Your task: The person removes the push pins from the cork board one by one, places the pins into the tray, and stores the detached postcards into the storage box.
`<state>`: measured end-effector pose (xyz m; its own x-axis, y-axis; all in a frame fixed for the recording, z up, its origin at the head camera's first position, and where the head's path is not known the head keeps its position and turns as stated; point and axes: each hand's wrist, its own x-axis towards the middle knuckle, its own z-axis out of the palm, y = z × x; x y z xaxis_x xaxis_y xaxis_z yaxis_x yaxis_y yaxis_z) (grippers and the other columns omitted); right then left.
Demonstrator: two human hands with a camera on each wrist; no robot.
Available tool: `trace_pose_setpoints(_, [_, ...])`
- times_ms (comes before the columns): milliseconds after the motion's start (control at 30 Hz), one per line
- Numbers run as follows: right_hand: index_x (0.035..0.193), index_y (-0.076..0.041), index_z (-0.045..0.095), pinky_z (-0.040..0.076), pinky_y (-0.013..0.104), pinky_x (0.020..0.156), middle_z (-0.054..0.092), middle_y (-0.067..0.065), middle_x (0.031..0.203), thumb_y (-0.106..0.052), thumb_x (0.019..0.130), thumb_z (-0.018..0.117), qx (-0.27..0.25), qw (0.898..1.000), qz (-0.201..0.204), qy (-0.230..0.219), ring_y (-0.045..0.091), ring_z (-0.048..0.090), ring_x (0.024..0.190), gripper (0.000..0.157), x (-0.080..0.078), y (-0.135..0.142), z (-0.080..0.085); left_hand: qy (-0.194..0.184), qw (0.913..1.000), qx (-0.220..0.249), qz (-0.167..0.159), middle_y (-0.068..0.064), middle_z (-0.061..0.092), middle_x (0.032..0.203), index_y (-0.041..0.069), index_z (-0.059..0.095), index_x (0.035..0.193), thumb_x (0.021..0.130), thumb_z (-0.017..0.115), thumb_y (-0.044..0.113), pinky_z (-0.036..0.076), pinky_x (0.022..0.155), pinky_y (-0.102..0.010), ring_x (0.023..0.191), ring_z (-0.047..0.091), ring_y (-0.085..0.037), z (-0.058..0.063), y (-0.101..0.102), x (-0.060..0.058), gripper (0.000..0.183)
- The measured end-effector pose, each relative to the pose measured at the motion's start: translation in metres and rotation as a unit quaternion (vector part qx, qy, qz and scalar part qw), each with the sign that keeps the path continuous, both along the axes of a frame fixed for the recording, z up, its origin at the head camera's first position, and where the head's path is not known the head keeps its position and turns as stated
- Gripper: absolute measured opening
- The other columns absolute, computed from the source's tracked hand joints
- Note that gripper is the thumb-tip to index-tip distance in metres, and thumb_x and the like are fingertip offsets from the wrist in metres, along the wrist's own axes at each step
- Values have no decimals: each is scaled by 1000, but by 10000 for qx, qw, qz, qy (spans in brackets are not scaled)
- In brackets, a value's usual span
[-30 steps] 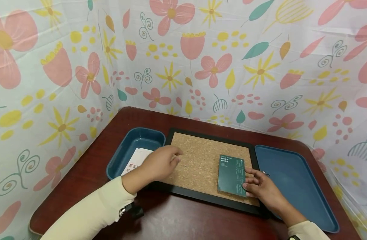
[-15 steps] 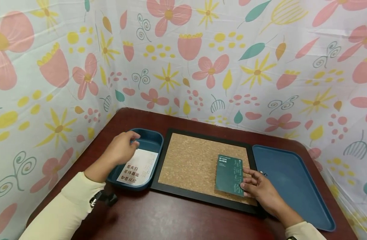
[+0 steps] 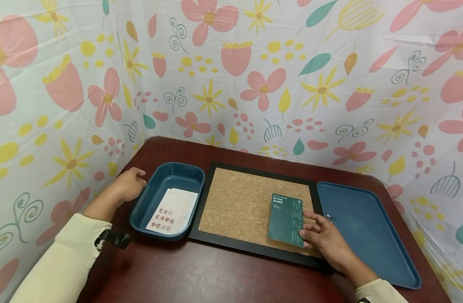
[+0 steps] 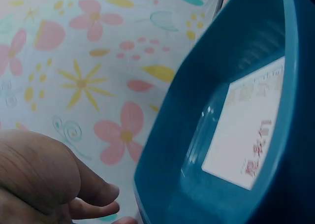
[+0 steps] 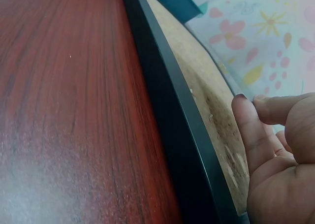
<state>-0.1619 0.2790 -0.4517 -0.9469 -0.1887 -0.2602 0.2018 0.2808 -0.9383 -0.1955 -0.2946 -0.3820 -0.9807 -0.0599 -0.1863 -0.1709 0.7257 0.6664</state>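
My right hand (image 3: pixel 324 237) pinches the right edge of a dark green card (image 3: pixel 282 219) with pale lettering, over the right part of a black-framed cork board (image 3: pixel 236 202). In the right wrist view the thumb and fingertips of that hand (image 5: pixel 273 145) meet, with the card barely visible there. At the left, my left hand (image 3: pixel 126 186) is just outside the left rim of a deep blue tray (image 3: pixel 183 176), its fingers loosely bent and holding nothing. White cards (image 3: pixel 172 210) with reddish writing lie inside this tray, overlapping; the left wrist view shows them too.
A shallow blue tray (image 3: pixel 367 235) lies to the right of the board, its left edge close to the frame. The dark red table (image 3: pixel 216 269) runs back to a floral cloth (image 3: pixel 269 84) hanging behind and at the left.
My left hand has moved left from the cork board, across the deep tray, to its outer left side, uncovering the white cards. The right hand keeps holding the green card, whose tilt has changed slightly.
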Motion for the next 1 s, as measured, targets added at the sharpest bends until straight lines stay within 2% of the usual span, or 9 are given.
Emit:
trace_pose_setpoints(100, [160, -7, 24, 60, 38, 79, 51, 21, 131, -13, 99, 71, 10, 10000, -24, 2, 20, 64, 100, 78, 0, -2, 1, -439, 9986, 295, 56, -33, 52, 125, -13, 40, 142, 106, 45, 8, 55, 76, -46, 100, 57, -39, -7, -8, -4, 42])
trace_pose_setpoints(200, [160, -7, 24, 60, 38, 78, 51, 20, 130, -13, 99, 71, -1, 10000, -13, 21, 20, 65, 99, 77, 0, -4, 3, -862, 9936, 728, 110, -27, 55, 117, -12, 42, 140, 107, 43, 7, 57, 66, -40, 91, 60, -32, -12, -15, -6, 39])
trace_pose_setpoints(300, [160, -7, 25, 61, 39, 77, 52, 20, 128, -12, 98, 72, -29, 10000, 0, 52, 20, 65, 98, 77, 0, -6, 4, -1095, 9880, 1083, 79, -22, 57, 111, -11, 45, 138, 108, 40, 6, 57, 65, -38, 88, 61, -29, -15, -20, -7, 35])
trace_pose_setpoints(567, [159, -7, 28, 61, 38, 76, 54, 19, 124, -10, 97, 72, -151, 9998, -28, 88, 19, 65, 94, 76, 1, -11, 3, -1264, 9802, 1521, -98, -26, 59, 123, -10, 48, 139, 109, 40, 12, 59, 71, -42, 94, 65, -29, -14, -22, -8, 38])
trace_pose_setpoints(1000, [159, -11, 31, 61, 40, 77, 52, 22, 129, -13, 96, 75, -160, 9998, -24, 123, 22, 66, 95, 77, 2, -22, 7, -1401, 9714, 1905, -201, -14, 66, 101, -10, 52, 130, 108, 43, 7, 59, 72, -41, 84, 66, -23, -19, -26, -12, 29])
